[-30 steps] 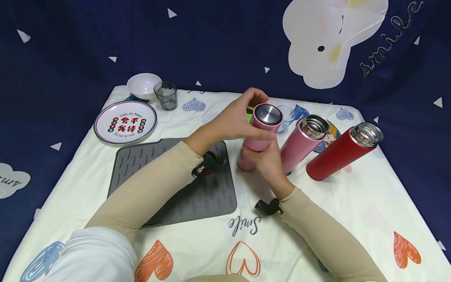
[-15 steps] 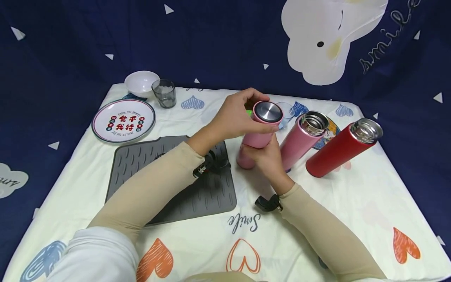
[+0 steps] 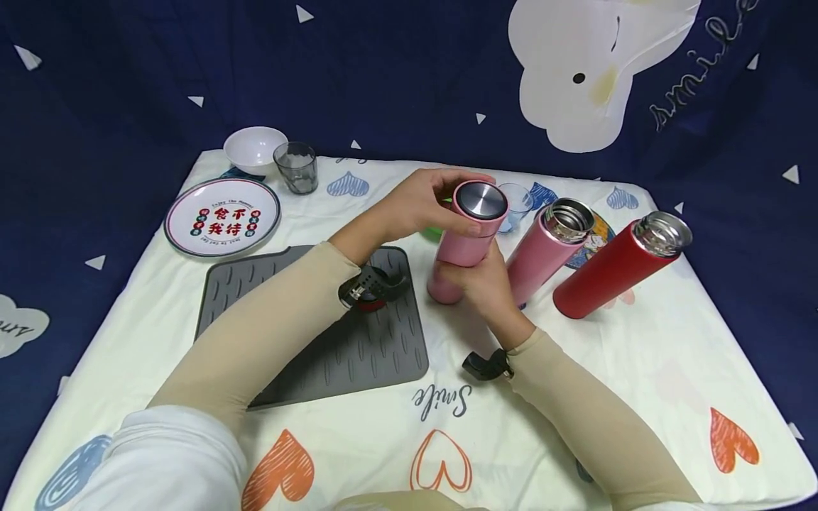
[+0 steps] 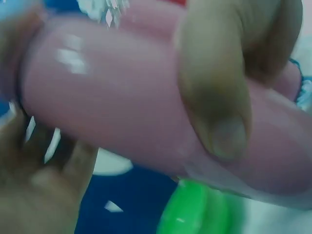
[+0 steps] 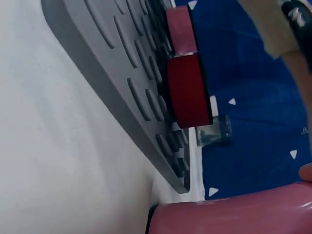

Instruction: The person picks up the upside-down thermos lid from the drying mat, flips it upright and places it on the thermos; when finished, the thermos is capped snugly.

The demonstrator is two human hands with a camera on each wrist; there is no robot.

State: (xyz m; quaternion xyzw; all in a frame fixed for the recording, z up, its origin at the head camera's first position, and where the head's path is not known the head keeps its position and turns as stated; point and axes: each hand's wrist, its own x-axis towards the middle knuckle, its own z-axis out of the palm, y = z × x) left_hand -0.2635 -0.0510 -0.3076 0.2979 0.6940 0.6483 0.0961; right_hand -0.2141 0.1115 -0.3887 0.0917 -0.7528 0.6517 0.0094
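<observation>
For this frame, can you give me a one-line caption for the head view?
Left hand grips the lid of a pink flask while right hand holds its body.

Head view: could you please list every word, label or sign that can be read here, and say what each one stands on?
"食不我待", large red characters in two rows, on the round plate.
Small dark line arched above those characters on the plate: too small to read.
"Smile", dark script, on the tablecloth.
"smile", pale script, cut off by the frame edge, on the blue backdrop.
Pale script on the backdrop at the left edge: partly cut off, not readable.
</observation>
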